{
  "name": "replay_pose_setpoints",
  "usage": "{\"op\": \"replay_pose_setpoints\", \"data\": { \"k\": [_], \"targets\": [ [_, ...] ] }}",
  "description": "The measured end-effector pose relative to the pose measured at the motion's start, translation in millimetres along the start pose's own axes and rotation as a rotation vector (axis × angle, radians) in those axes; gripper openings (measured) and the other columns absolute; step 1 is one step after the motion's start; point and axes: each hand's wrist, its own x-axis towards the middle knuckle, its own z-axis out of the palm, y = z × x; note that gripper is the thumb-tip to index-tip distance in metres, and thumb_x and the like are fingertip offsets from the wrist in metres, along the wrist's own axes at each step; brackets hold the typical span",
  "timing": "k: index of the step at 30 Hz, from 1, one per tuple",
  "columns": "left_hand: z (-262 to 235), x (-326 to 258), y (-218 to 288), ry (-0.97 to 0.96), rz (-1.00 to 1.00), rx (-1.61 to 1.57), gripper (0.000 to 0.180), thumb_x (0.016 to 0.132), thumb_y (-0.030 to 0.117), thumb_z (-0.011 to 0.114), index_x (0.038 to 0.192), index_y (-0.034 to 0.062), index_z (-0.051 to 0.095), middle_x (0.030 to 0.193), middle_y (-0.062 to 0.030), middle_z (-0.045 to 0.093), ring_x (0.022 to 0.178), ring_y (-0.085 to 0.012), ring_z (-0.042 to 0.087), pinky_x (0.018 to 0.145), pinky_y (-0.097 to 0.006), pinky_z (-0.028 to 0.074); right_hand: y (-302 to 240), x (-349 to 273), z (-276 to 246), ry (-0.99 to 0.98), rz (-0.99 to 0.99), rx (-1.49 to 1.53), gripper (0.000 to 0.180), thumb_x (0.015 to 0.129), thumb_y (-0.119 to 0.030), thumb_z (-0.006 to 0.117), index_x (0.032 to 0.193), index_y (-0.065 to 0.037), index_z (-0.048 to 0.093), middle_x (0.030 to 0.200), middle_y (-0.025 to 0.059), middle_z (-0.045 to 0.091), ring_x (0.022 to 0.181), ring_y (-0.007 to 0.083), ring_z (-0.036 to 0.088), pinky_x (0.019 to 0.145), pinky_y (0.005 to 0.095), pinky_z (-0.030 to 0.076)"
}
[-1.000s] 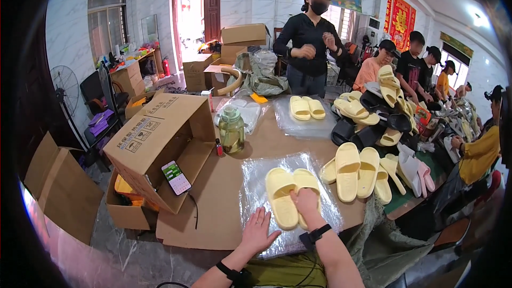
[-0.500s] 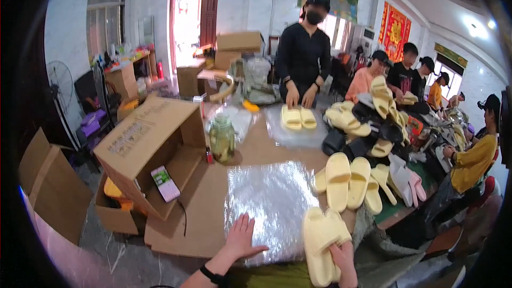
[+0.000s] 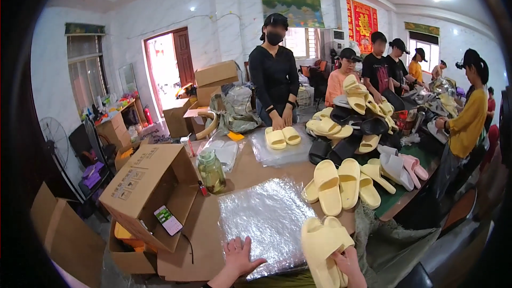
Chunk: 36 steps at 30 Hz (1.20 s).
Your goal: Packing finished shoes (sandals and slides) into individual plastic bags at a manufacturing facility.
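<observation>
My left hand (image 3: 241,257) lies flat with spread fingers on the near left part of a stack of clear plastic bags (image 3: 264,216). A pair of pale yellow slippers (image 3: 319,245) is in my right hand (image 3: 348,261), gripped at the side just right of the bags. The pair stands tilted, one slipper overlapping the other. Beyond it, more pale yellow slippers (image 3: 349,184) lie at the table's right side, by grey slippers (image 3: 394,168) and pink slippers (image 3: 412,166).
A cardboard box (image 3: 140,178) on its side holds a phone (image 3: 168,220). Beside it stand a glass jar (image 3: 212,172) and a small red bottle (image 3: 202,188). Across the table a masked person (image 3: 274,72) handles yellow slippers (image 3: 282,137). A tall slipper pile (image 3: 352,128) rises at right, with people behind.
The view has tilted up and shifted right, so the room appears lower and farther left. My left hand stays on the bags, and my right still grips the yellow slippers.
</observation>
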Motion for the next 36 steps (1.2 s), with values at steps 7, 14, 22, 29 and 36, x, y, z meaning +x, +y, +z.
{"op": "replay_pose_setpoints", "data": {
  "k": [7, 14, 22, 29, 36],
  "targets": [
    [6.1, 1.3, 1.0, -0.046, 0.048, 0.166, 0.099, 0.081, 0.086, 0.041, 0.149, 0.0129, 0.041, 0.131, -0.0192, 0.055, 0.12, -0.0332, 0.05, 0.104, -0.055, 0.028, 17.9, 2.7, 18.6, -0.19, -0.145, -0.265, 0.05, 0.09, -0.025, 0.074, 0.131, -0.002, 0.057, 0.123, 0.0117, 0.064, 0.116, 0.0252, 0.059, 0.098, 0.0378, 0.045],
    [-40.6, -3.1, 31.2, -0.249, -0.027, 0.098, 0.069, 0.087, 0.049, 0.067, 0.145, 0.0167, 0.048, 0.139, -0.0256, 0.05, 0.13, -0.0432, 0.044, 0.109, -0.053, 0.035, 8.2, -3.6, 17.9, -0.198, -0.081, -0.2, 0.054, 0.088, -0.025, 0.076, 0.132, -0.001, 0.056, 0.126, 0.0118, 0.063, 0.119, 0.0249, 0.059, 0.101, 0.037, 0.044],
    [19.9, 12.0, 32.4, 0.015, 0.537, -0.341, 0.05, 0.085, 0.024, 0.072, 0.13, 0.006, 0.059, 0.139, -0.0195, 0.052, 0.124, -0.046, 0.047, 0.107, -0.052, 0.04, 30.9, -4.5, -7.7, -0.055, 0.006, -0.244, 0.048, 0.091, -0.031, 0.073, 0.125, 0.0, 0.061, 0.112, 0.0148, 0.068, 0.099, 0.024, 0.066, 0.083, 0.0343, 0.051],
    [39.9, -1.1, 32.4, 0.145, 0.479, -0.318, 0.052, 0.09, 0.028, 0.068, 0.134, 0.0022, 0.056, 0.142, -0.0244, 0.049, 0.126, -0.0474, 0.047, 0.107, -0.052, 0.04, 35.7, -10.3, -15.4, -0.084, 0.001, -0.477, 0.039, 0.086, -0.026, 0.073, 0.113, 0.002, 0.066, 0.099, 0.0198, 0.07, 0.084, 0.0276, 0.069, 0.071, 0.0369, 0.054],
    [26.3, 10.0, 35.6, 0.017, 0.22, -0.702, 0.034, 0.1, 0.025, 0.052, 0.132, 0.0168, 0.063, 0.138, -0.0146, 0.059, 0.131, -0.0438, 0.049, 0.111, -0.046, 0.041, 8.8, -6.1, -16.1, -0.081, -0.094, -0.542, 0.042, 0.085, -0.02, 0.071, 0.121, -0.001, 0.063, 0.113, 0.0199, 0.067, 0.104, 0.0365, 0.065, 0.086, 0.0405, 0.051]
  ]
}}
